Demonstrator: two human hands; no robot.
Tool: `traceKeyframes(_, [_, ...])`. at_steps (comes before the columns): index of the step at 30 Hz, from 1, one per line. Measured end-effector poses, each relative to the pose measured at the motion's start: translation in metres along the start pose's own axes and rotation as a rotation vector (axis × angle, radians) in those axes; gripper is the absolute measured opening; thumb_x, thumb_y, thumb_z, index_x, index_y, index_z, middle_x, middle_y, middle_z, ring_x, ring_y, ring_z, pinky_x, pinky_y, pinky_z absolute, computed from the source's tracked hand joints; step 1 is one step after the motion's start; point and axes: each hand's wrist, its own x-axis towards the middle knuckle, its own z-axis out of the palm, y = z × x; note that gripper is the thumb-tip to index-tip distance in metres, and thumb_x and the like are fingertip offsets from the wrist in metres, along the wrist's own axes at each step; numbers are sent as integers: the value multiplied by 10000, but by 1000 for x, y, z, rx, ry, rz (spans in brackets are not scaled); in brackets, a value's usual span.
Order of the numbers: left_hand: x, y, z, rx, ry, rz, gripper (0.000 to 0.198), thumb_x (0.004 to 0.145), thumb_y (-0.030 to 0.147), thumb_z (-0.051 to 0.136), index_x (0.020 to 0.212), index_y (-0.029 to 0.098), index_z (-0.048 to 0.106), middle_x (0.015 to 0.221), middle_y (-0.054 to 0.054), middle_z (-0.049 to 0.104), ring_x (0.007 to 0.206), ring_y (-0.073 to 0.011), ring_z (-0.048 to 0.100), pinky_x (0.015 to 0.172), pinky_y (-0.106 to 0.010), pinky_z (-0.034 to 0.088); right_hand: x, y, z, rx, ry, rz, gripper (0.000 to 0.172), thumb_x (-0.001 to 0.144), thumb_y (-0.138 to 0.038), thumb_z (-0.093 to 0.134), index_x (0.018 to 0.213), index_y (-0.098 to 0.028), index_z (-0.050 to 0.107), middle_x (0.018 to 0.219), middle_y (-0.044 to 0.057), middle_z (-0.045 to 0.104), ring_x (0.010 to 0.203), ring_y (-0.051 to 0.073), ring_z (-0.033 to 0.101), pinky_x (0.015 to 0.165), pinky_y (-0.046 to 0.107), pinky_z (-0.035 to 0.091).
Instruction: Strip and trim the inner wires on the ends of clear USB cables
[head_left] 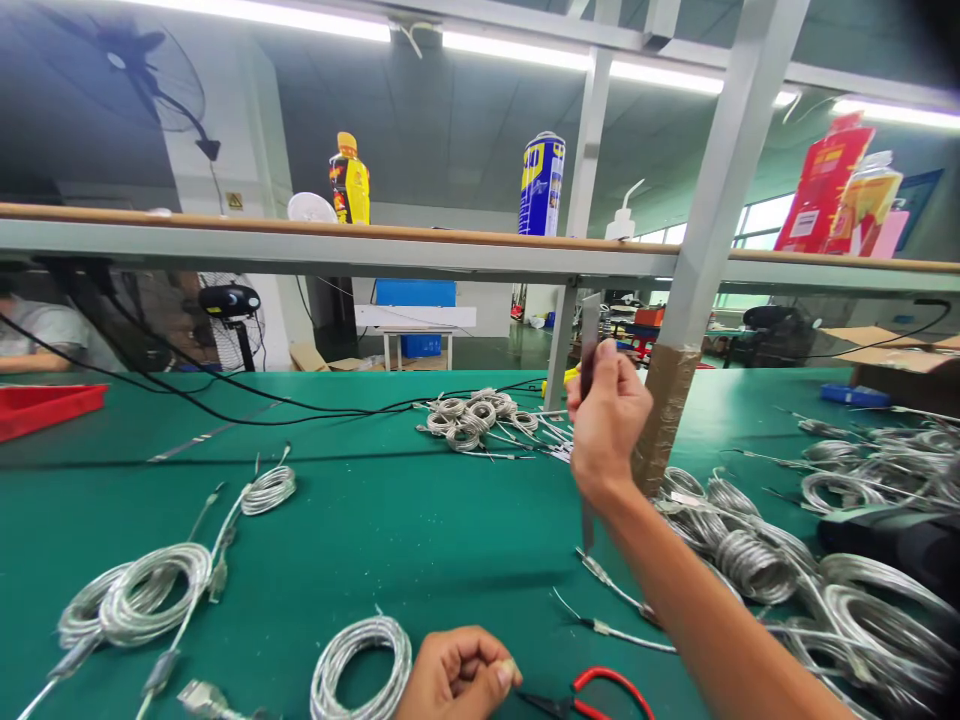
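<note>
My right hand is raised over the middle of the bench, its fingers closed on a thin, flat metal strip that looks like a steel ruler. The strip stands nearly upright, one end above the fist and the other below it. Low in the view, my left hand is closed, thumb pressed to the curled fingers; anything between them is too small to make out. Just left of it lies a coil of clear-sheathed cable. Red-handled pliers lie to its right.
Coiled cables are heaped on the right, more coils lie left, and a pile sits farther back. A metal post rises beside my right hand. The shelf crosses above, holding bottles and a spray can.
</note>
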Motion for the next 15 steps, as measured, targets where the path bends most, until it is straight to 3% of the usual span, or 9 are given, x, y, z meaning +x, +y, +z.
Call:
traceKeyframes(2, [-2,4,1,-7,9,-7,457,532,584,625,565,129,593,447,60,364,440,-70,223,451,-203,186,4,-12,-11,-51,-95,-89,418,860,-445,312,522,-200,331,476,-51,306,397,66,272,389,213,210])
traceKeyframes(4, [-4,8,1,-4,15,-17,438,543,565,631,564,130,589,432,82,303,436,-68,186,447,-203,174,-3,-12,-27,-332,-300,-183,503,839,-476,350,432,-184,309,426,-46,285,391,67,255,404,226,173])
traceKeyframes(8, [-7,13,2,-5,20,-37,411,544,538,644,559,130,592,444,68,350,438,-73,224,444,-205,166,-36,15,-70,-916,-604,-277,555,804,-496,395,357,-168,372,354,-34,318,350,74,261,432,248,119])
traceKeyframes(12, [-6,11,3,-17,-26,-72,391,552,514,650,564,125,608,432,68,376,422,-67,240,437,-206,172,-68,49,-110,-1057,-858,-209,534,833,-394,360,351,-173,422,347,-23,390,345,89,316,449,261,133])
traceKeyframes(15, [-6,8,4,-5,-83,-125,399,561,515,641,571,117,610,394,87,340,393,-57,227,421,-206,154,-83,60,-125,-1050,-957,-184,508,842,-330,345,364,-170,415,361,-24,430,360,89,353,478,259,177])
